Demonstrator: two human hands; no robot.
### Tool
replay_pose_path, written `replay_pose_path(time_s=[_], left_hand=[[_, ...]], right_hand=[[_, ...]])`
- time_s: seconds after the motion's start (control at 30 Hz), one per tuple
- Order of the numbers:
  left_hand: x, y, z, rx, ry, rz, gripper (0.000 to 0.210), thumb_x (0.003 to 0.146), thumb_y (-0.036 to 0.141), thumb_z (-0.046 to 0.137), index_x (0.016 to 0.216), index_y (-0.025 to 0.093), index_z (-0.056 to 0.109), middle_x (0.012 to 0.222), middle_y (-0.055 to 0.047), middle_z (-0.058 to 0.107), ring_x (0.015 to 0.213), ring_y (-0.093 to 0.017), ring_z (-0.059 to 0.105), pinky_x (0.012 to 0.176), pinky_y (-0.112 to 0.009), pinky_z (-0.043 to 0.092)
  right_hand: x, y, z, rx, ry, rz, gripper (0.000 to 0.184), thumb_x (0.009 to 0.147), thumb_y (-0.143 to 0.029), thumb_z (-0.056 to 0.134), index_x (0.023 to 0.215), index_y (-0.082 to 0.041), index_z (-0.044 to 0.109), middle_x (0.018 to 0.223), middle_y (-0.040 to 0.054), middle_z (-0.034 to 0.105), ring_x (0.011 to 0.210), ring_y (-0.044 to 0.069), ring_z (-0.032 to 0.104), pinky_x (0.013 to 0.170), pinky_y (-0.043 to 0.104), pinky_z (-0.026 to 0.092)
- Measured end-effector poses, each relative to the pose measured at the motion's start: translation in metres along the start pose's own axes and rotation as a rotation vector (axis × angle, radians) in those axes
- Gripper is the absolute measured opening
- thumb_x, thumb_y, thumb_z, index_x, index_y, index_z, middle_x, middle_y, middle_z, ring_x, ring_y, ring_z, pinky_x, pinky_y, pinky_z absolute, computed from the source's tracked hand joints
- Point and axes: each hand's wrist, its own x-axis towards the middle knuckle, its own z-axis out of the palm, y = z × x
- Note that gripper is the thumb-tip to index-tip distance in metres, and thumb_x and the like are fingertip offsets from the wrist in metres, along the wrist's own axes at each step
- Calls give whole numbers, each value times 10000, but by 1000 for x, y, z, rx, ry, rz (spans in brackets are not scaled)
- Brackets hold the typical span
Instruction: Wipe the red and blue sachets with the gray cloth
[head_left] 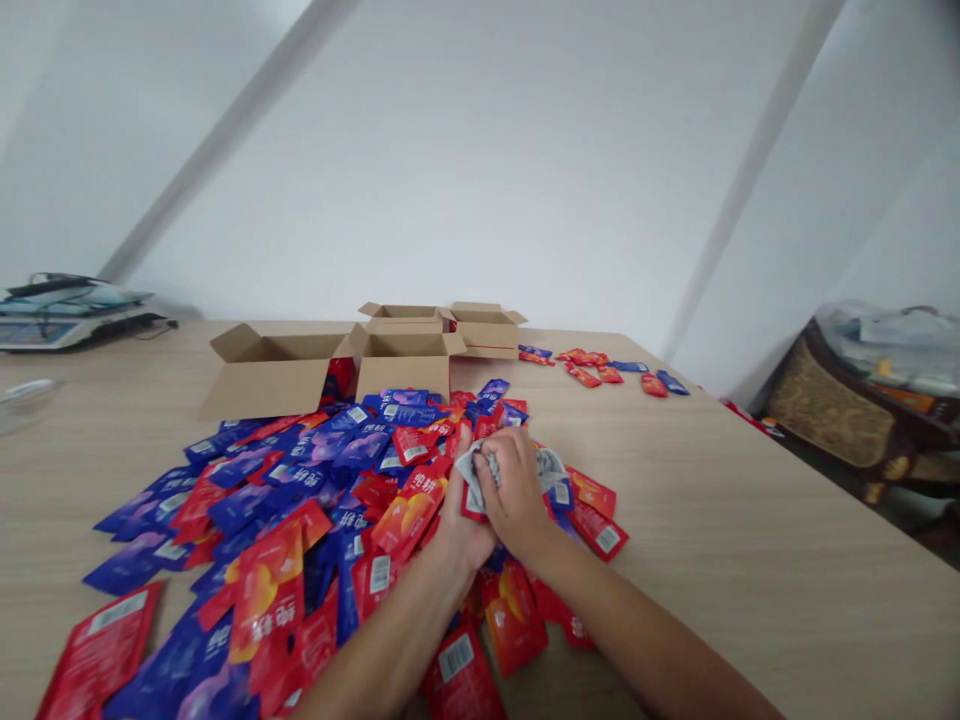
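Note:
My two hands meet above a large heap of red and blue pouches (409, 510) on the table. A light grey cloth (551, 466) is bunched in my right hand (519, 492), whose fingers are closed round it. My left hand (459, 512) is underneath, its fingers partly hidden, closed on a red pouch (474, 504). The cloth presses against this pouch and covers most of it. Red pouches with orange fruit pictures and blue pouches with white lettering lie around and under both forearms.
Open cardboard boxes (274, 380) stand behind the heap, with more open boxes (487, 335) farther back. Several loose pouches (589, 368) lie at the table's far right. A scale with papers (64, 312) sits at the far left. A brown patterned chair (832, 400) holding bags is beyond the right edge.

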Motion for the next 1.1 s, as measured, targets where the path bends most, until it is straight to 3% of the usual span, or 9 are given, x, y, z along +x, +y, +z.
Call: replay_pose_path(time_s=[0.13, 0.27, 0.33, 0.43, 0.53, 0.6, 0.77, 0.97, 1.1], left_hand=[[-1, -5, 10, -52, -87, -147, 241, 788, 368, 611, 953, 196, 649, 922, -31, 702, 903, -206, 652, 836, -357, 509], [11, 2, 3, 144, -60, -190, 206, 756, 263, 626, 930, 153, 632, 982, -97, 692, 838, -229, 668, 729, -369, 535], [23, 18, -8, 340, 27, -35, 243, 746, 272, 649, 958, 157, 623, 988, -102, 686, 783, -212, 671, 670, -333, 534], [40, 47, -26, 680, 188, 442, 329, 739, 302, 674, 1051, 220, 609, 1011, -69, 675, 934, -221, 639, 820, -347, 501], [53, 63, -41, 979, 198, 815, 490, 678, 269, 728, 1147, 241, 587, 1265, -75, 558, 1271, -274, 406, 1094, -413, 259], [56, 62, -48, 1160, 206, 922, 569, 659, 294, 740, 1195, 220, 563, 1352, -94, 481, 1339, -310, 290, 1132, -454, 135], [53, 47, -47, 1376, 114, 918, 513, 782, 364, 616, 1268, 242, 502, 1370, -106, 462, 1326, -286, 328, 1108, -496, 182], [52, 44, -44, 1423, 105, 837, 492, 808, 388, 580, 1277, 263, 505, 1343, -93, 493, 1300, -279, 369, 1101, -483, 215], [55, 38, -49, 1536, 71, 799, 508, 842, 383, 530, 1331, 273, 442, 1374, -83, 465, 1301, -267, 370, 1097, -497, 231]], right_hand=[[20, 42, -5, -282, -108, -41, 149, 902, -198, 397, 889, -191, 545, 937, 94, 540, 929, 236, 464, 827, 384, 394], [36, 82, -25, -342, -152, 5, 164, 917, -232, 383, 920, -182, 540, 949, 91, 530, 904, 215, 503, 790, 335, 426], [38, 99, -37, -321, -127, 51, 155, 911, -255, 393, 924, -185, 531, 934, 74, 530, 881, 203, 522, 786, 324, 430], [35, 119, -51, -296, -113, 104, 130, 885, -256, 416, 901, -192, 528, 907, 56, 544, 864, 194, 535, 786, 317, 427], [31, 131, -55, -285, -127, 153, 141, 881, -284, 416, 871, -197, 527, 881, 48, 558, 850, 190, 545, 770, 308, 427], [31, 136, -52, -275, -121, 182, 191, 902, -337, 395, 864, -201, 524, 870, 44, 569, 839, 186, 553, 760, 300, 425], [41, 175, -48, -400, -178, 284, 376, 949, -449, 269, 872, -193, 534, 868, 59, 612, 835, 184, 581, 746, 285, 414], [45, 273, -56, -682, -593, 605, 413, 934, -443, 330, 958, -133, 601, 936, 146, 663, 900, 222, 626, 753, 305, 427], [65, 332, -55, -741, -572, 613, 434, 901, -465, 408, 1149, -143, 558, 1189, 177, 578, 1124, 276, 527, 875, 388, 402]])
